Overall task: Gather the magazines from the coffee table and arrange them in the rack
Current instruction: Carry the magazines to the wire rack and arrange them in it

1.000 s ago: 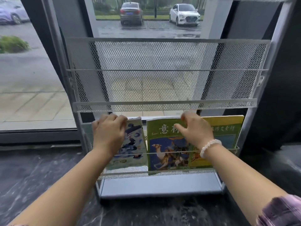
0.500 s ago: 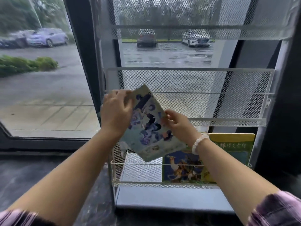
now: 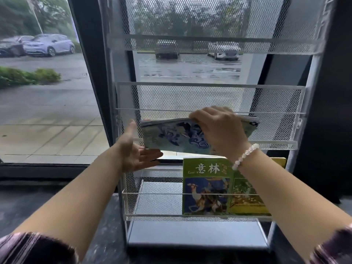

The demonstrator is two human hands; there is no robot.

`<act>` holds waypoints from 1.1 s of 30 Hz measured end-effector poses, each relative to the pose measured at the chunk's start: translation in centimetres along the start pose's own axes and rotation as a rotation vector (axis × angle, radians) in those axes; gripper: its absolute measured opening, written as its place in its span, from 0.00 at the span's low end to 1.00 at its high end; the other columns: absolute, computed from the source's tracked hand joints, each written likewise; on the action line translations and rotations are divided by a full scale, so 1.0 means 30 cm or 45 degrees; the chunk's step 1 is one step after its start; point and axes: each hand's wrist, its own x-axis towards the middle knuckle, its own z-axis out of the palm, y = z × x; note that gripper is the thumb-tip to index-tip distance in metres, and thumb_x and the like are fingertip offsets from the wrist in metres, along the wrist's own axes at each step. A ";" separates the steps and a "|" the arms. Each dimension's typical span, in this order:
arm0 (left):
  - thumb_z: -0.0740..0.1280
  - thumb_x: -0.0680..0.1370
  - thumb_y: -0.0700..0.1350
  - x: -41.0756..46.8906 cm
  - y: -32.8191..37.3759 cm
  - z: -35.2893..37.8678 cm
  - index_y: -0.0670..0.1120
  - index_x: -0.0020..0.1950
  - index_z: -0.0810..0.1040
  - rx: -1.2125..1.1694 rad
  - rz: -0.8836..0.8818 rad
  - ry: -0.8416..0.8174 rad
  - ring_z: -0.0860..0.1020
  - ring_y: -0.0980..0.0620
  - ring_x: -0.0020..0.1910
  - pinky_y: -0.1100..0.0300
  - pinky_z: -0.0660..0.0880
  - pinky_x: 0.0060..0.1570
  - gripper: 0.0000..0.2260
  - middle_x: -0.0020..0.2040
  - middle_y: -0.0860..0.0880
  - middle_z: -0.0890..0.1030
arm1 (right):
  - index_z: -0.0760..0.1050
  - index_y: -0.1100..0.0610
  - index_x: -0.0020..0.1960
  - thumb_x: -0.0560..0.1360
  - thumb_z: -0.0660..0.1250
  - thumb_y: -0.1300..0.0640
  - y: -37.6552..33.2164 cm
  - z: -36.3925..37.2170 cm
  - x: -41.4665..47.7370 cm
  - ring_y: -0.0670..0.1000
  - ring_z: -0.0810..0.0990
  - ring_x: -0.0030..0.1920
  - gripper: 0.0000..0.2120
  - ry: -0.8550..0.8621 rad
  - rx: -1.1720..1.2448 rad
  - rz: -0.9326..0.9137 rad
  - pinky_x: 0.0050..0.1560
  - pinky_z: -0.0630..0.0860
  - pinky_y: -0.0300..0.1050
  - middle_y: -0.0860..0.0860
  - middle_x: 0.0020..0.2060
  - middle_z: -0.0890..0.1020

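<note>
Lifted since a moment ago: pale blue wave-patterned magazine [image 3: 171,136], now crosswise in white mesh rack's [image 3: 209,96] middle tier. Left hand [image 3: 133,153] open, released; right hand [image 3: 219,130] pinching top edge. Risk: tilted, could slip out.

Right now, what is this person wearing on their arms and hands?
Both forearms are bare, with no gloves or rings visible. Dark purplish plaid sleeves are pushed up near the elbows, one on the left arm and one on the right. A bracelet of pale, translucent round beads circles the wrist of the right hand; the left hand wears nothing.
</note>
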 end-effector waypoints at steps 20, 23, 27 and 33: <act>0.59 0.78 0.36 -0.029 0.074 0.079 0.44 0.43 0.75 0.404 0.772 -0.027 0.75 0.57 0.21 0.68 0.71 0.20 0.07 0.25 0.51 0.79 | 0.74 0.53 0.55 0.71 0.66 0.45 -0.128 0.040 -0.256 0.53 0.77 0.48 0.16 -0.631 0.293 -0.365 0.48 0.75 0.48 0.51 0.49 0.80; 0.59 0.78 0.38 -0.040 0.091 0.060 0.46 0.46 0.75 0.260 0.880 -0.035 0.77 0.56 0.24 0.66 0.73 0.24 0.07 0.28 0.51 0.80 | 0.72 0.53 0.58 0.68 0.69 0.43 -0.131 0.085 -0.243 0.55 0.76 0.53 0.23 -0.611 0.207 -0.276 0.53 0.76 0.52 0.53 0.54 0.78; 0.58 0.78 0.39 -0.049 0.105 0.015 0.49 0.49 0.77 0.111 0.992 0.014 0.80 0.54 0.30 0.62 0.77 0.30 0.09 0.33 0.51 0.82 | 0.72 0.52 0.61 0.68 0.65 0.38 -0.091 0.100 -0.223 0.55 0.72 0.61 0.27 -0.579 0.214 -0.138 0.64 0.67 0.55 0.53 0.59 0.75; 0.57 0.78 0.39 -0.053 0.081 -0.038 0.48 0.47 0.77 -0.076 1.039 0.018 0.81 0.50 0.36 0.57 0.78 0.41 0.10 0.37 0.48 0.82 | 0.61 0.58 0.67 0.69 0.69 0.46 0.031 0.104 -0.171 0.49 0.67 0.61 0.33 -0.034 0.538 0.990 0.62 0.63 0.46 0.55 0.63 0.69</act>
